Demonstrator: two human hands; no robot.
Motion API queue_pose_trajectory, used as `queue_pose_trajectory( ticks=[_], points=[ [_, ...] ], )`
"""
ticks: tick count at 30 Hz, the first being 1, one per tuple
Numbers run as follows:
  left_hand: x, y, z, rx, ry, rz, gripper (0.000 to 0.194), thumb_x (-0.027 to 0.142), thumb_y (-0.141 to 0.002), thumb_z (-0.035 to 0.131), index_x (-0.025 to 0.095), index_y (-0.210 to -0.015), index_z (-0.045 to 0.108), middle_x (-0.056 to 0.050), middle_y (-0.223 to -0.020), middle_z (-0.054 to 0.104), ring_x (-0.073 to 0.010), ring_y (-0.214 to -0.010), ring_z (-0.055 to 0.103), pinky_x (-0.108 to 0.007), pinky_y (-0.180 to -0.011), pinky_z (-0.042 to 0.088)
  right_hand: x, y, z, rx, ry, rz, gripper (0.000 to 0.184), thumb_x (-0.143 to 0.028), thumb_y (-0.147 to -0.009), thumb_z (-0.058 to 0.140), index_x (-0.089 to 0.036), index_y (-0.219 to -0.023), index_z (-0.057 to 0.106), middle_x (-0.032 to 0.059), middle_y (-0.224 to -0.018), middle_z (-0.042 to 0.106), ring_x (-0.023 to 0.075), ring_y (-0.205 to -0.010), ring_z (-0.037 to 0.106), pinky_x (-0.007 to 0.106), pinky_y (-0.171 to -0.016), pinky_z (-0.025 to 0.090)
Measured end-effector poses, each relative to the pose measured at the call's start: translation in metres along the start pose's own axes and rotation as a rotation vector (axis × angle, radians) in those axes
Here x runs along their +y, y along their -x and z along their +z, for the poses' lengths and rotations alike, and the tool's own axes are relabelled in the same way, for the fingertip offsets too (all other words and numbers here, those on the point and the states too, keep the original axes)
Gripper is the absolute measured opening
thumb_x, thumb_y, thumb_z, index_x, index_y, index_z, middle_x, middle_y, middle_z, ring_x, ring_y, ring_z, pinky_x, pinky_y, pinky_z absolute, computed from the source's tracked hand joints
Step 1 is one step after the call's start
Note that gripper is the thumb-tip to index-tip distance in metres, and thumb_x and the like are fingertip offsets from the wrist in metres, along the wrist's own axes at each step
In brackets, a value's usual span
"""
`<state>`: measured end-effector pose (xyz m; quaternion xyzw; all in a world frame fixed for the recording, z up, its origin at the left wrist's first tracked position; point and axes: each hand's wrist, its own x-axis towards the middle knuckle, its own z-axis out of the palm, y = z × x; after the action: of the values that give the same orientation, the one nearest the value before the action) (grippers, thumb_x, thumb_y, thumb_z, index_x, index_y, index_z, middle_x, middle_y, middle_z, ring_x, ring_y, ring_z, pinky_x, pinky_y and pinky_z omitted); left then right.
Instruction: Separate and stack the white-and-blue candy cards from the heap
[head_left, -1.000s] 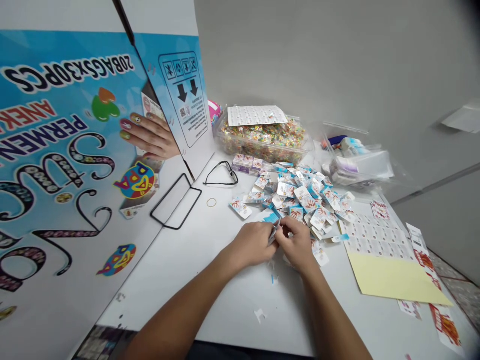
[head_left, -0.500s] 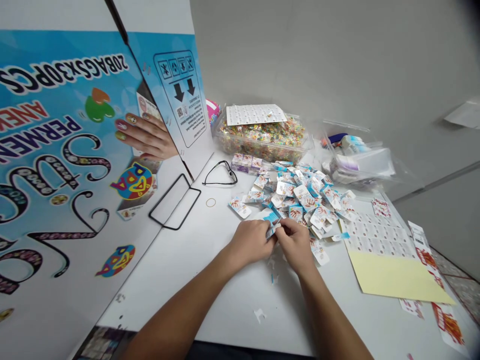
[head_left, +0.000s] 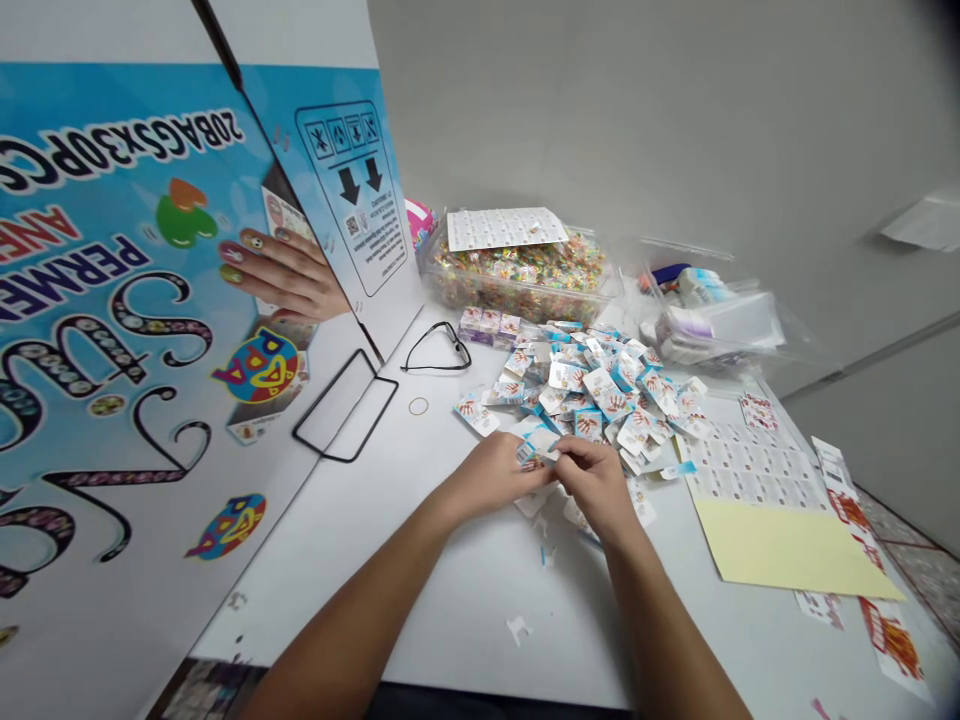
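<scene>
Between my hands is a small blue-and-white printed card box (head_left: pixel 537 444), its flap raised. My left hand (head_left: pixel 491 472) is closed around its lower left side. The fingers of my right hand (head_left: pixel 592 478) pinch the white edge on its right. Just beyond lies a heap of similar small blue-and-white boxes (head_left: pixel 592 385), printed with hands. A few more lie partly hidden beneath my right hand. Little paper scraps (head_left: pixel 517 628) are scattered on the white table (head_left: pixel 465 620) nearer to me.
A large printed carton (head_left: pixel 150 350) stands on the left. Eyeglasses (head_left: pixel 437 350), a black rectangular frame (head_left: pixel 345 408) and a rubber band (head_left: pixel 418 406) lie beside it. Behind the heap sit a clear tub of colourful small pieces (head_left: pixel 517 275) and another plastic container (head_left: pixel 720 320). Sticker sheets (head_left: pixel 757 470) lie right.
The small box in my hands has turned, so more of its printed face and white flap shows. My right hand has shifted slightly. The whole view has moved a little.
</scene>
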<state>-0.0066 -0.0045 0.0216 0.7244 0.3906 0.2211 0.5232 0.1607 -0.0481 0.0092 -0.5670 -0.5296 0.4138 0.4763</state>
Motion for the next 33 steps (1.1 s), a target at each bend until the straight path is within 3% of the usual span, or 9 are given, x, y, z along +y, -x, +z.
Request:
queue_pose_trajectory(
  ticks=[4, 8, 14, 17, 25, 33],
  points=[
    [0.004, 0.003, -0.003, -0.054, 0.155, -0.006, 0.036, 0.043, -0.076, 0.067, 0.018, -0.063, 0.045, 0.007, -0.058, 0.039, -0.0086, -0.055, 0.032, -0.023, -0.051, 0.026, -0.004, 0.0, -0.007, -0.097, -0.069, -0.074, 0.013, -0.022, -0.077, 0.057, -0.018, -0.07, 0.067, -0.0016, -0.066, 0.055, 0.0081, -0.05, 0.041, 0.022, -0.048, 0.034],
    [0.007, 0.004, -0.001, -0.084, 0.191, 0.049, 0.03, 0.043, -0.08, 0.064, 0.017, -0.069, 0.053, 0.005, -0.061, 0.046, -0.0095, -0.057, 0.039, -0.022, -0.054, 0.031, -0.005, 0.002, -0.008, -0.035, -0.087, -0.198, 0.011, -0.028, -0.084, 0.062, -0.02, -0.081, 0.069, -0.0003, -0.073, 0.058, 0.0099, -0.056, 0.047, 0.024, -0.052, 0.038],
    [-0.001, -0.001, 0.005, 0.073, -0.216, 0.07, 0.038, 0.045, -0.084, 0.057, 0.017, -0.059, 0.053, 0.003, -0.055, 0.049, -0.0118, -0.056, 0.043, -0.024, -0.054, 0.027, -0.007, 0.005, 0.001, 0.118, 0.215, -0.28, 0.01, -0.027, -0.086, 0.064, -0.02, -0.079, 0.065, -0.0021, -0.066, 0.053, 0.0106, -0.057, 0.045, 0.025, -0.055, 0.036],
    [-0.004, -0.004, 0.01, 0.135, -0.39, 0.105, 0.037, 0.044, -0.087, 0.054, 0.017, -0.063, 0.06, 0.0, -0.057, 0.057, -0.0134, -0.056, 0.049, -0.026, -0.054, 0.025, -0.006, 0.004, 0.005, 0.192, 0.32, -0.306, 0.009, -0.022, -0.085, 0.06, -0.019, -0.077, 0.062, -0.0037, -0.063, 0.048, 0.0105, -0.056, 0.043, 0.025, -0.055, 0.035],
    [-0.008, -0.006, 0.022, 0.228, -0.696, 0.133, 0.042, 0.05, -0.092, 0.046, 0.018, -0.072, 0.065, -0.008, -0.073, 0.072, -0.022, -0.069, 0.065, -0.03, -0.057, 0.029, -0.004, 0.004, 0.006, 0.193, 0.282, -0.266, 0.005, -0.022, -0.083, 0.058, -0.02, -0.079, 0.059, -0.0051, -0.063, 0.047, 0.0105, -0.056, 0.042, 0.024, -0.054, 0.034],
    [-0.011, -0.006, 0.027, 0.233, -0.739, 0.141, 0.029, 0.043, -0.087, 0.056, 0.019, -0.078, 0.067, -0.007, -0.079, 0.073, -0.0242, -0.076, 0.068, -0.031, -0.062, 0.036, -0.003, 0.003, 0.007, 0.195, 0.208, -0.217, 0.007, -0.017, -0.078, 0.054, -0.019, -0.073, 0.058, -0.0034, -0.066, 0.052, 0.0112, -0.059, 0.044, 0.025, -0.056, 0.034]
  ],
)
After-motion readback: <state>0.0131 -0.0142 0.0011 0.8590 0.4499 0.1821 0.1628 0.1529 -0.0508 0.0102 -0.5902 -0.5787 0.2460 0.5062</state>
